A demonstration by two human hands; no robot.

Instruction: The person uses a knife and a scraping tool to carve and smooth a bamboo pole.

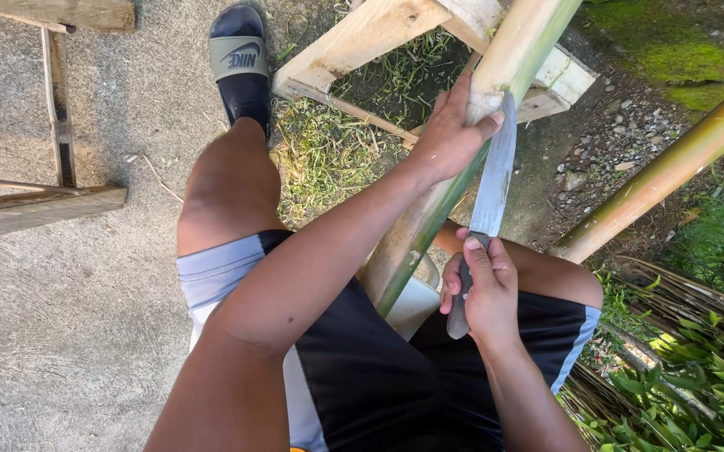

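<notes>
Both my hands are busy: my left hand point(450, 134) grips the bamboo pole point(429, 209), while my right hand point(483, 289), nearer me, clasps the long knife point(494, 180), blade against the pole beside my left fingers.

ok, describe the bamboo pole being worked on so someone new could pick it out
Start at the wooden frame at top centre; the bamboo pole leans on it and runs down between the seated person's knees. The left hand steadies it while the right hand lays a long knife along it. The other pole at right lies untouched.
</notes>
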